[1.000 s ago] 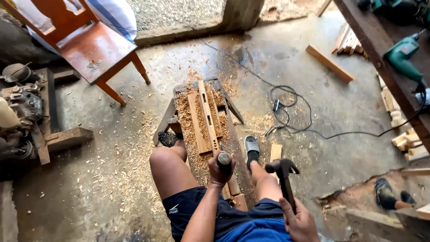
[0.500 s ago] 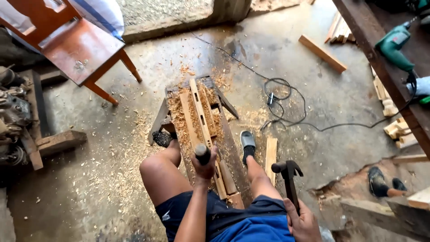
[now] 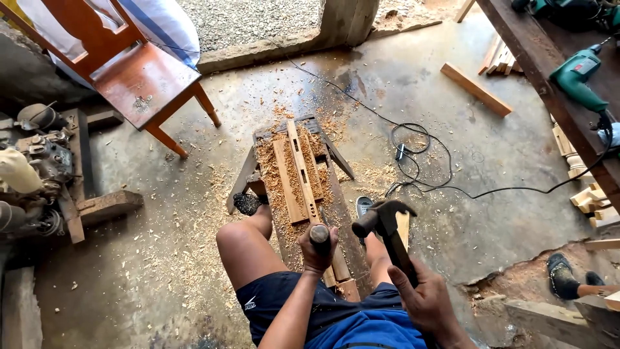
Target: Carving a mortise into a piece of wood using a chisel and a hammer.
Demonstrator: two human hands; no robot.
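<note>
Since the earlier frames the view has tipped closer over the lap, the hammer [image 3: 386, 227] has swung up and leftward toward the chisel handle [image 3: 319, 234], and the red chair [image 3: 139, 81] has slid further into the upper left. Largest in view is the concrete floor [image 3: 452, 142], strewn with wood shavings, with a black cable [image 3: 413, 152] looping across it and a green power drill [image 3: 577, 76] on the bench at the right edge. Between the person's knees sits a low wooden sawhorse [image 3: 303, 139] carrying a long mortised wooden rail [image 3: 302, 173], heaped with chips. The right hand [image 3: 426, 298] is closed around the lower end of the hammer's dark shaft, its head raised just right of the chisel. The left hand [image 3: 318, 253] is wrapped in a fist around the chisel handle, held upright over the near end of the rail. The hammer looks head-heavy and rigid, best gripped low on the shaft as it is; the chisel appears stiff and light, and is safest held by the handle, clear of its struck top.
</note>
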